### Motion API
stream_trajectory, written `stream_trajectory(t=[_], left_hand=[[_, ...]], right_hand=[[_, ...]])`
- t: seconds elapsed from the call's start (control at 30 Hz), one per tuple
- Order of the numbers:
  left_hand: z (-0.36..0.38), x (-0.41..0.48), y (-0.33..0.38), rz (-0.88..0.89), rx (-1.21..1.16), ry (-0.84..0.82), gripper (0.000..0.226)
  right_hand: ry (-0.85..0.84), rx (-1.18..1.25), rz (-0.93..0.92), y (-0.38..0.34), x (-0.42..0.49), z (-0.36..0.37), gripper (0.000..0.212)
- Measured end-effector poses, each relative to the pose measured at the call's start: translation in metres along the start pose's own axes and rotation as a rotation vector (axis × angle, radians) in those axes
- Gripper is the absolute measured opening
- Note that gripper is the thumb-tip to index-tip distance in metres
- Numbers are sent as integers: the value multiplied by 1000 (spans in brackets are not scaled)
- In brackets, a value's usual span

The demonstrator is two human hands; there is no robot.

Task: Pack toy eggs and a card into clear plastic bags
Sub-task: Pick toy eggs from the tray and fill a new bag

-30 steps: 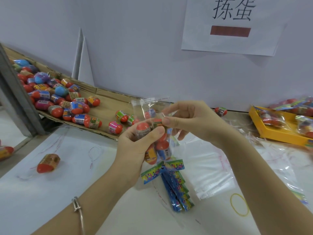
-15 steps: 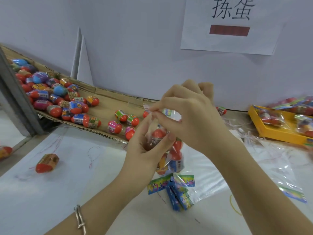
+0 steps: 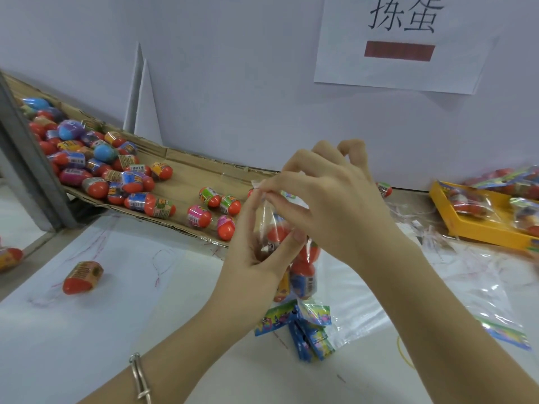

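A clear plastic bag (image 3: 303, 275) holding several orange toy eggs hangs upright between both hands above the white table. My left hand (image 3: 256, 252) grips the bag around its upper part, thumb pressed on an egg inside. My right hand (image 3: 329, 205) pinches the bag's top edge just above. Under the bag lies a fan of blue and green cards (image 3: 303, 325). Many loose toy eggs (image 3: 122, 176) fill a sloping cardboard tray (image 3: 186, 173) at the left.
One loose egg (image 3: 83, 277) lies on the white sheet at left. A pile of empty clear bags (image 3: 437, 301) spreads to the right. A yellow tray (image 3: 478, 228) with packed bags stands at far right. A yellow rubber band (image 3: 404, 352) lies near my right forearm.
My right hand rose from beside the bag's mouth to its top and now pinches it. The bag's mouth went from open to gathered; the bag sank lower toward the cards.
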State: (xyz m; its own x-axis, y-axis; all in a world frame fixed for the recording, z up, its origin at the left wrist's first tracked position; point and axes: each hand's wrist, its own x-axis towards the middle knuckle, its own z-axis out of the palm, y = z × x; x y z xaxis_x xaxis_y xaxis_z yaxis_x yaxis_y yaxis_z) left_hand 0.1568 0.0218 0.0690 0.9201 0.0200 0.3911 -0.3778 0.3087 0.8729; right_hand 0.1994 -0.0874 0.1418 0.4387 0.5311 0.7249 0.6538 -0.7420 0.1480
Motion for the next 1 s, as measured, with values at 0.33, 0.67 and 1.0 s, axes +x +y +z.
stream_trajectory(t=[0.33, 0.67, 1.0], left_hand=[[-3, 0, -8, 26, 196, -22, 41], [-4, 0, -7, 104, 373, -28, 40], [1, -1, 7, -51, 104, 163, 34]], right_hand=[[-51, -65, 0, -5, 1, 4, 24], [130, -78, -53, -2, 0, 7, 23], [-20, 38, 90, -4, 1, 3, 20]])
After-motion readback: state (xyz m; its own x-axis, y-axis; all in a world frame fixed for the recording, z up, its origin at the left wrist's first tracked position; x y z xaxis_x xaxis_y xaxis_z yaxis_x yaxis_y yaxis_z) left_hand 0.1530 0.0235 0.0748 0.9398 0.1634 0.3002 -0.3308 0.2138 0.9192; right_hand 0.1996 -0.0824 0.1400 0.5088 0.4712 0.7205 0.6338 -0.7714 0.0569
